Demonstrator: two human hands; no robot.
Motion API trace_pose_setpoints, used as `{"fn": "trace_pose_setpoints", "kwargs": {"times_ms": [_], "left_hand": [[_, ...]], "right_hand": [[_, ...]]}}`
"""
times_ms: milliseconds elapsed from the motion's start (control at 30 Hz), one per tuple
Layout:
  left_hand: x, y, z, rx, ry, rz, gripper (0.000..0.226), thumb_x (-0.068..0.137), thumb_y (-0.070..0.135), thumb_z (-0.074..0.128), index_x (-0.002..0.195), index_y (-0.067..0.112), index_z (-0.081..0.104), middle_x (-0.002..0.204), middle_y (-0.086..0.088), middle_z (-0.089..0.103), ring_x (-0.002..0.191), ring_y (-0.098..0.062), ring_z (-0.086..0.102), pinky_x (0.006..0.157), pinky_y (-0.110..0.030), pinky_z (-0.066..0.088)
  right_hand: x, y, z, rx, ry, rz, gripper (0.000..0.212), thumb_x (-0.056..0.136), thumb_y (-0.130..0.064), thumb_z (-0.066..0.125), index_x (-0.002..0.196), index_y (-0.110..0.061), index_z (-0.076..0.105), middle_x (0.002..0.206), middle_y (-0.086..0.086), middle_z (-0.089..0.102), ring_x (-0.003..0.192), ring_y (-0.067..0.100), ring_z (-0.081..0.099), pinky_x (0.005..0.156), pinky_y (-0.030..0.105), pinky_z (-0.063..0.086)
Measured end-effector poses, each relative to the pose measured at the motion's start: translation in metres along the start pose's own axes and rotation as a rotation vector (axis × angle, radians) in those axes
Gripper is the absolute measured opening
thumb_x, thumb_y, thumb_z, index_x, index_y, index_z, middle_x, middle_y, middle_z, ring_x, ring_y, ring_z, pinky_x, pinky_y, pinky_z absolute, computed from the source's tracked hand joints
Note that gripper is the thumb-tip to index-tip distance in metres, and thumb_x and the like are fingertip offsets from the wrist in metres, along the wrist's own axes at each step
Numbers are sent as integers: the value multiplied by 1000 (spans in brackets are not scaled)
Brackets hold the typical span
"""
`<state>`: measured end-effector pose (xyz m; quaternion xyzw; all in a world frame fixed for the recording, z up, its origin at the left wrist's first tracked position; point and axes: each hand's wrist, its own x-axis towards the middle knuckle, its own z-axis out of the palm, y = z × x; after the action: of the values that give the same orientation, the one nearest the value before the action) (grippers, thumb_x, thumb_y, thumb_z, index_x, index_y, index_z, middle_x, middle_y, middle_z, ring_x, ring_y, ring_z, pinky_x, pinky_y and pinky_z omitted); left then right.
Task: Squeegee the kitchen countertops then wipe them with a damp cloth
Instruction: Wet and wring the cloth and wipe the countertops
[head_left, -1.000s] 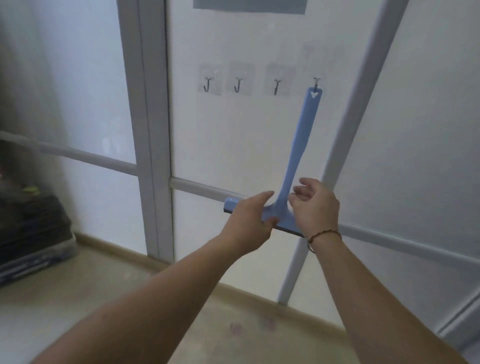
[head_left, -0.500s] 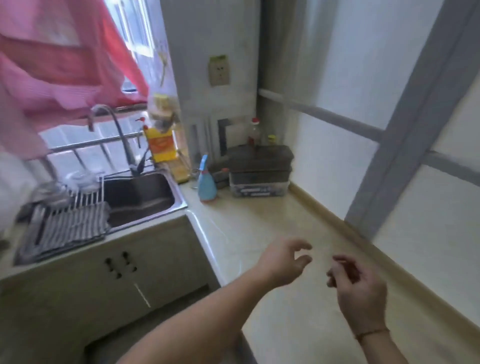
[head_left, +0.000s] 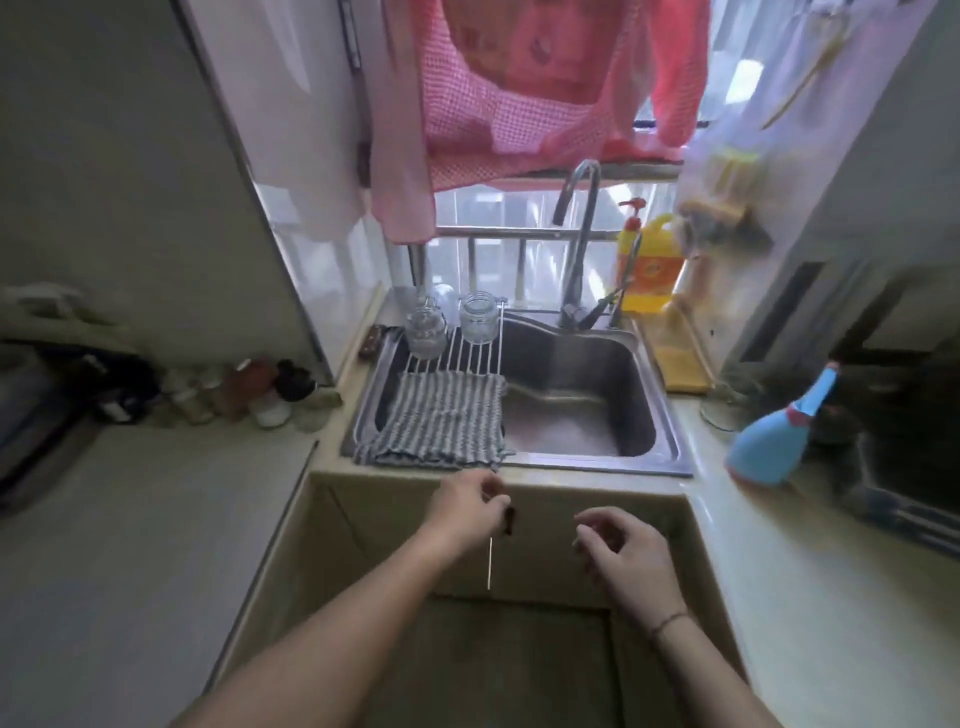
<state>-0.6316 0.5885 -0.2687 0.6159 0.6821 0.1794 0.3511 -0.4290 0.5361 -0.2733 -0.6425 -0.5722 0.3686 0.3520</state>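
A grey striped cloth (head_left: 441, 418) lies folded over a wire rack on the left half of the steel sink (head_left: 660, 447). My left hand (head_left: 467, 506) hovers just below the cloth's front edge, fingers loosely curled and holding nothing. My right hand (head_left: 621, 551) hangs in front of the cabinet doors, fingers also loosely curled and empty. Beige countertop (head_left: 130, 519) runs on the left, and more countertop (head_left: 810, 597) runs on the right. No squeegee is in view.
Two glass jars (head_left: 478, 317) stand on the rack behind the cloth. A tap (head_left: 576, 244) and yellow soap bottle (head_left: 647, 267) sit behind the sink. A blue spray bottle (head_left: 774, 441) and dark containers (head_left: 909, 457) stand right; small jars (head_left: 260, 395) crowd the left counter. Pink cloths (head_left: 530, 83) hang overhead.
One second ago both hands were at a blue squeegee hanging on a wall hook. They let go of it, and my view has swung left to the sink, with both hands empty.
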Motion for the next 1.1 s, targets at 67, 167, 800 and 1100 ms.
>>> {"fn": "trace_pose_setpoints", "kwargs": {"times_ms": [67, 167, 800, 1100], "left_hand": [[23, -27, -18, 16, 55, -59, 24, 88, 27, 64, 110, 20, 69, 109, 4, 70, 101, -11, 63, 86, -18, 46], [52, -59, -33, 55, 105, -130, 26, 89, 21, 63, 114, 19, 68, 117, 0, 66, 108, -15, 59, 86, -15, 38], [145, -113, -42, 369, 210, 17, 16, 92, 30, 52, 96, 24, 66, 110, 10, 60, 112, -12, 50, 98, -35, 42], [133, -66, -113, -391, 156, -106, 31, 93, 20, 60, 121, 32, 51, 112, 8, 65, 96, -13, 68, 77, -30, 59]], "right_hand": [[32, -8, 28, -84, -74, -23, 16, 83, -12, 72, 82, -28, 70, 70, -8, 69, 67, 3, 64, 66, 10, 49], [79, -15, 62, -214, -185, -83, 11, 81, -15, 74, 86, -25, 72, 76, -13, 69, 71, 1, 62, 68, 10, 47], [225, 20, 132, -389, -366, -557, 26, 87, -36, 49, 74, -20, 65, 79, -6, 62, 79, 23, 52, 64, 40, 52], [298, -140, 111, -136, -374, -517, 11, 95, -19, 56, 87, -15, 62, 69, -14, 57, 64, 4, 53, 58, 22, 38]]}}
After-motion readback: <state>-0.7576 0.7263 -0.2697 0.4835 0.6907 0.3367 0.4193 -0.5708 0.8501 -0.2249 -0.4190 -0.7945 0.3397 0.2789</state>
